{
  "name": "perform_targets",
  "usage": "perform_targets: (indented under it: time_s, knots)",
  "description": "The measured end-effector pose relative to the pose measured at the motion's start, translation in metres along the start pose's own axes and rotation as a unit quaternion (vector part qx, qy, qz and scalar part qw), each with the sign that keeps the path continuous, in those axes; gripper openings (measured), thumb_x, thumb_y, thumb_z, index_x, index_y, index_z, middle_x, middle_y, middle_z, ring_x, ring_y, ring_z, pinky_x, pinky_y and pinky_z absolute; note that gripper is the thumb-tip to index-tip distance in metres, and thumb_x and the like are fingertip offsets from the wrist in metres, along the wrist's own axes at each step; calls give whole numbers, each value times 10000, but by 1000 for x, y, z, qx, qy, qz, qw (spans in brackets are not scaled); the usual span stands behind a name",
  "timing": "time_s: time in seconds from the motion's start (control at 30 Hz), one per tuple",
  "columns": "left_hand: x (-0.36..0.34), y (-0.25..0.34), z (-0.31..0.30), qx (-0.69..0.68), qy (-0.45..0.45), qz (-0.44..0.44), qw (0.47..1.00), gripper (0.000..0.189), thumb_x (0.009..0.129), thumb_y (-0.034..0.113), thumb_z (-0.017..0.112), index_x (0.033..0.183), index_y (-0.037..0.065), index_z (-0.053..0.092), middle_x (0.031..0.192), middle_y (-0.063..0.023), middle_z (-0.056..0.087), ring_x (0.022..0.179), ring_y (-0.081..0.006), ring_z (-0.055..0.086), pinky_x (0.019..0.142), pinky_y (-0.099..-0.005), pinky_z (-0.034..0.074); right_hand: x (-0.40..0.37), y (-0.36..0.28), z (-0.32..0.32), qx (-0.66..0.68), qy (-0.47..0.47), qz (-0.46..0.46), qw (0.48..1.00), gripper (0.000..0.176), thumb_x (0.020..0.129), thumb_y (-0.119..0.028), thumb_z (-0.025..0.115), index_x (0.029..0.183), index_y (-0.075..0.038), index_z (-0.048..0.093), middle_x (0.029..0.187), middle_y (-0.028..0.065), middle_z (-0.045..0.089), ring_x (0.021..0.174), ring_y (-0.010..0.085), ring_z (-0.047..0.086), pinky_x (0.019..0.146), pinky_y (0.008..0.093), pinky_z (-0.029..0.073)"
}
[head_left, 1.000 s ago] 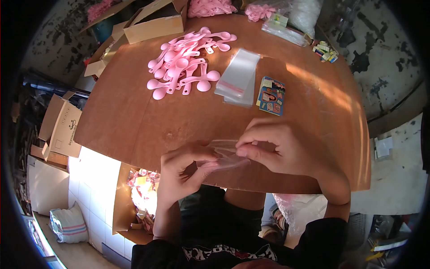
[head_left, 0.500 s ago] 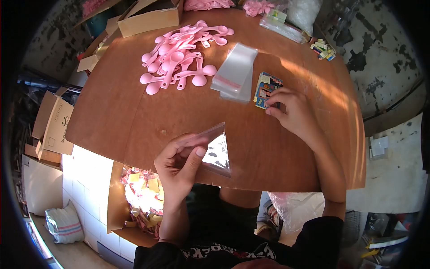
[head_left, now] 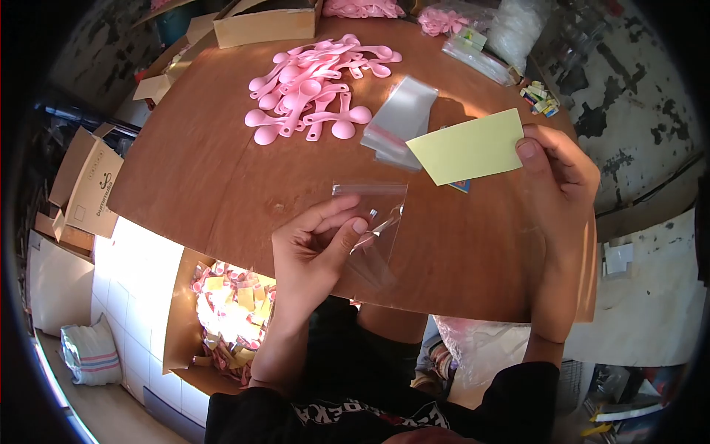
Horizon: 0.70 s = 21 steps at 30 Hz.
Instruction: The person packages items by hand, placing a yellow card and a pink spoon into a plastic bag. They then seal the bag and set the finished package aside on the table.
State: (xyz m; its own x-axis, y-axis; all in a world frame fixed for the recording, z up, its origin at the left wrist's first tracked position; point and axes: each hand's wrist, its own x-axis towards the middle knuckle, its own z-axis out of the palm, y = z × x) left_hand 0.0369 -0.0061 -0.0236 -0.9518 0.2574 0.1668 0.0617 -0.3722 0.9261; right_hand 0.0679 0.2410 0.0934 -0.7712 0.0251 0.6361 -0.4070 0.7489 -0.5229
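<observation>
So the left hand (head_left: 314,248) is pinching a small clear plastic bag (head_left: 373,226) by its edge, holding it up over the near part of the tabletop (head_left: 214,177). The right hand (head_left: 558,174) grips a yellow-green card (head_left: 467,146) by its right end, blank side up, just beyond the bag. Hands are apart, each clamped on its own thing. Under the card there's a stack of clear bags (head_left: 399,122), with a heap of pink spoons (head_left: 314,89) beside it. An open box of packets (head_left: 229,314) sits on the floor below.
</observation>
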Motion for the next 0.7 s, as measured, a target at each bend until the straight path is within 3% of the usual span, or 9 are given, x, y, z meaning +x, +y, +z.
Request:
perform_targets:
  time_s: [0.13,0.3,0.43,0.57,0.7]
  knots:
    - [1,2,5,-10,-39,2,999,304,883,-38,669,1177,-81,609,982,-151,717,869,-136,670,769,-264,558,6,-19,13,216,-13,38,976,143,929,-59,649,1013,55,669,920,64,684,816,81,609,717,211,493]
    - [1,15,7,3,-48,34,998,311,889,-23,668,1193,-62,617,993,-122,721,866,-114,665,778,-260,547,8,-9,28,228,-57,21,972,164,926,-67,654,1049,41,664,918,45,681,816,71,610,716,200,489]
    - [3,23,4,47,-82,-2,996,303,905,0,652,1197,-71,611,997,-120,719,863,-127,668,777,-260,540,11,-9,27,208,-138,36,968,123,900,-48,672,993,33,673,890,41,685,797,73,613,691,207,486]
    - [4,24,10,58,-133,-36,989,283,912,24,654,1170,-85,614,998,-128,713,843,-129,666,772,-256,527,9,-17,30,172,-127,29,976,83,868,-38,694,929,17,685,869,56,688,773,92,621,670,242,486]
    - [-1,26,16,32,-112,-23,993,276,910,22,656,1163,-82,617,990,-117,713,887,-115,657,793,-245,516,9,-18,30,108,-234,-58,964,103,822,-41,725,912,1,697,855,86,687,777,176,655,699,290,505]
